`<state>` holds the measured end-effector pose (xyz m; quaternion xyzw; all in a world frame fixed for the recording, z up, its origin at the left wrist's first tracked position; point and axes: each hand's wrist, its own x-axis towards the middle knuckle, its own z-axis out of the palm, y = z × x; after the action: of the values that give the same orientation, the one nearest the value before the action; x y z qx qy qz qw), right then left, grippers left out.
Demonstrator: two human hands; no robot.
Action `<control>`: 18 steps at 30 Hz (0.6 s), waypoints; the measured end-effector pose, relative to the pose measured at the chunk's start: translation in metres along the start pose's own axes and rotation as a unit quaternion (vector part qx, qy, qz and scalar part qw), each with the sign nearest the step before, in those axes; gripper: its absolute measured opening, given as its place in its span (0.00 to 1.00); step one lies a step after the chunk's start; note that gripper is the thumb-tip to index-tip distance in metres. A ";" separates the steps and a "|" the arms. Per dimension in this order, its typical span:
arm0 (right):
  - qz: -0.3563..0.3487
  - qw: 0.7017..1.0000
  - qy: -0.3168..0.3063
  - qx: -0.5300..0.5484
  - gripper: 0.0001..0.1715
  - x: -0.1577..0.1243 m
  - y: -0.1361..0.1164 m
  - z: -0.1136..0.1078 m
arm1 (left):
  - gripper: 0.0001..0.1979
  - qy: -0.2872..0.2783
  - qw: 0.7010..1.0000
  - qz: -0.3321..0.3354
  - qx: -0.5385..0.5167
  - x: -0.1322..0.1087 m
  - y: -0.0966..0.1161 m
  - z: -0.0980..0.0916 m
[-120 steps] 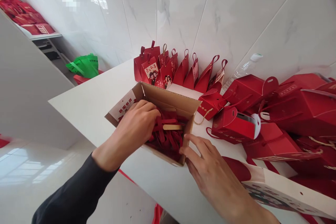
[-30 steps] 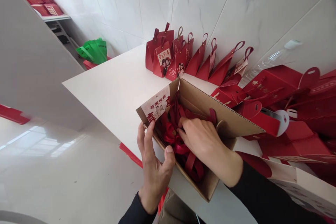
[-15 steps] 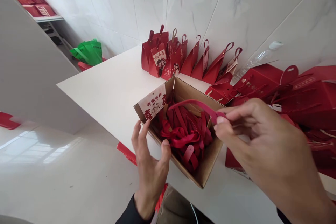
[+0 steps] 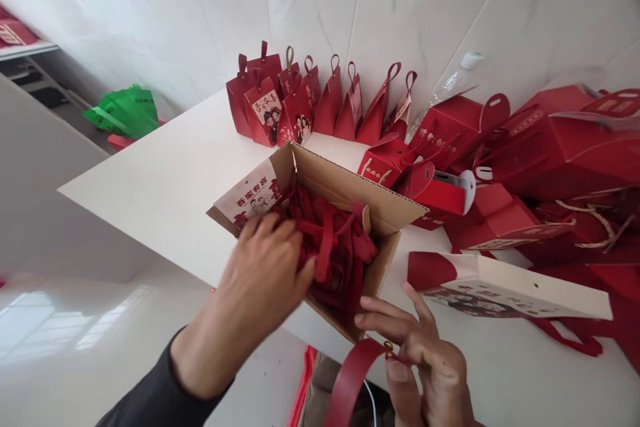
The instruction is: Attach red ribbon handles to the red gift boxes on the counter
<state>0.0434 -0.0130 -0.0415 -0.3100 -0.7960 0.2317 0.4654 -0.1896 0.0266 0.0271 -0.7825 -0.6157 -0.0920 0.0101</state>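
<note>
Right hand (image 4: 425,363), lower right of centre: thumb and finger pinched on a red strap (image 4: 350,377) beside its gold stud (image 4: 389,345), other fingers extended. Strap bowed, long axis running from stud down-left; far end cut off by bottom edge. Left hand (image 4: 265,273), centre: blurred, half-curled over cardboard box (image 4: 350,185) of loose straps (image 4: 327,233) pointing mixed ways; fingertips partly obscured, grasp cannot be told.

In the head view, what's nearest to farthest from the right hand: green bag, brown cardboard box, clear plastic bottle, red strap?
1. Red strap, held in the right hand
2. Brown cardboard box, just left
3. Clear plastic bottle, by the wall
4. Green bag, far left
</note>
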 end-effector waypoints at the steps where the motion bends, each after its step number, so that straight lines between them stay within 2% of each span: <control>1: 0.001 1.000 0.000 0.000 0.13 -0.001 0.000 0.001 | 0.12 0.012 1.000 -0.015 0.013 0.001 -0.003 -0.002; 3: 0.003 1.000 -0.001 0.003 0.14 -0.004 0.001 0.004 | 0.12 0.045 0.999 -0.021 -0.005 0.004 -0.002 -0.007; 5: 0.004 1.000 0.010 0.019 0.13 -0.009 0.003 0.008 | 0.12 0.052 0.997 0.009 -0.052 0.007 0.007 -0.009; 8: -0.004 0.999 0.018 0.037 0.11 -0.015 0.005 0.013 | 0.11 -0.032 0.981 0.149 -0.117 0.015 0.022 -0.005; 10: -0.005 0.999 0.014 0.036 0.11 -0.017 0.005 0.014 | 0.10 -0.098 0.966 0.206 -0.123 0.022 0.024 -0.002; 11: -0.008 0.999 0.014 0.036 0.10 -0.017 0.004 0.015 | 0.09 -0.118 0.965 0.207 -0.106 0.026 0.022 -0.001; 13: -0.014 0.999 0.021 0.039 0.08 -0.016 0.003 0.015 | 0.08 -0.129 0.977 0.166 -0.040 0.032 0.011 -0.002; 16: -0.018 0.999 0.030 0.041 0.07 -0.018 0.005 0.019 | 0.10 -0.115 0.985 0.115 0.053 0.039 -0.010 -0.011; 18: -0.029 0.998 0.030 0.038 0.08 -0.021 0.009 0.023 | 0.12 -0.089 0.988 0.108 0.060 0.042 -0.018 -0.016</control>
<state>0.0337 -0.0229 -0.0702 -0.2759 -0.7807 0.2393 0.5071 -0.1996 0.0694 0.0476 -0.8475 -0.5304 0.0169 0.0119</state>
